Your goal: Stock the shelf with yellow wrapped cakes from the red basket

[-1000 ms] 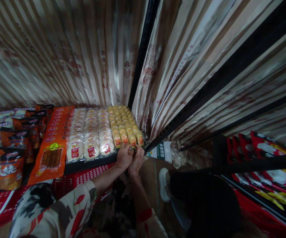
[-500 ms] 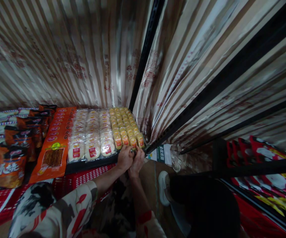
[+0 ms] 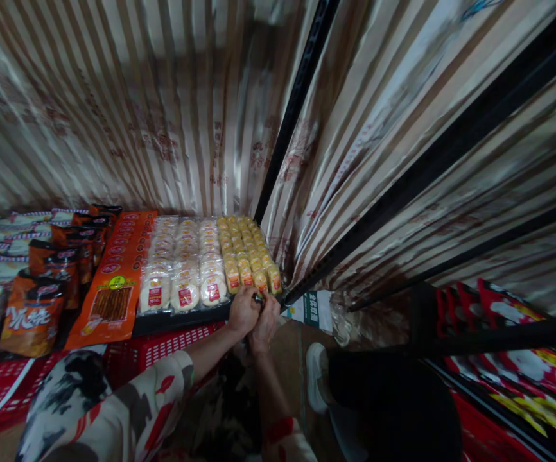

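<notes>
My left hand (image 3: 244, 311) and my right hand (image 3: 265, 323) meet at the front edge of the black shelf, just below the yellow wrapped cakes (image 3: 245, 247). Fingers of both hands are closed and pressed close together. Something small and dark shows between the fingertips, too little to name. The yellow cakes stand in tight rows with red labels at the front. To their left are rows of round white wrapped buns (image 3: 185, 292), also with red labels. Beside these lies a large flat orange snack bag (image 3: 114, 282).
Orange-and-black snack bags (image 3: 32, 314) fill the left of the shelf, above red baskets (image 3: 176, 343). Striped curtains (image 3: 186, 115) hang behind black metal posts (image 3: 295, 109). At right are red snack packs (image 3: 506, 308) and another person's dark-clothed leg with a white shoe (image 3: 316, 377).
The view has shifted slightly, so the shelf goods appear a little lower and further right. Both hands remain together at the shelf edge, with small finger movement.
</notes>
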A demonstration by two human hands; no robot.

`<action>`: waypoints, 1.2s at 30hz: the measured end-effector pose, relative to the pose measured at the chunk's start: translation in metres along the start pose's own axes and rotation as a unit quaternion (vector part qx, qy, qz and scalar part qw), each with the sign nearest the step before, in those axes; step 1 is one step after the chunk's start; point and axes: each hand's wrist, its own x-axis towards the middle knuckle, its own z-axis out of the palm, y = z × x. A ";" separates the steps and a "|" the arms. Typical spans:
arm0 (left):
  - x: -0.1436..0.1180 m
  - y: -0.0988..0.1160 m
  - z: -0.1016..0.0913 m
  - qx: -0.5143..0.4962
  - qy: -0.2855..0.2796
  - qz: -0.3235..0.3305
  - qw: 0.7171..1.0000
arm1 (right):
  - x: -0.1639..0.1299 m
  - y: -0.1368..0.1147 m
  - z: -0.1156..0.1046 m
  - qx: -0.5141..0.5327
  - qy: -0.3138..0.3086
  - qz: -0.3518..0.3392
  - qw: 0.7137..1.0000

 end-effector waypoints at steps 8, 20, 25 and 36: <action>-0.001 0.001 0.001 -0.020 -0.014 0.013 1.000 | -0.001 0.007 0.004 -0.007 -0.012 0.004 1.000; 0.000 -0.006 0.006 -0.012 -0.057 0.016 0.998 | -0.001 0.012 0.007 -0.029 -0.013 0.010 0.999; 0.000 -0.004 0.006 -0.009 -0.047 0.018 0.999 | 0.000 0.012 0.007 -0.034 -0.026 0.025 0.999; 0.001 -0.007 0.009 -0.016 -0.052 0.029 0.998 | 0.002 0.012 0.006 -0.034 -0.037 0.042 0.998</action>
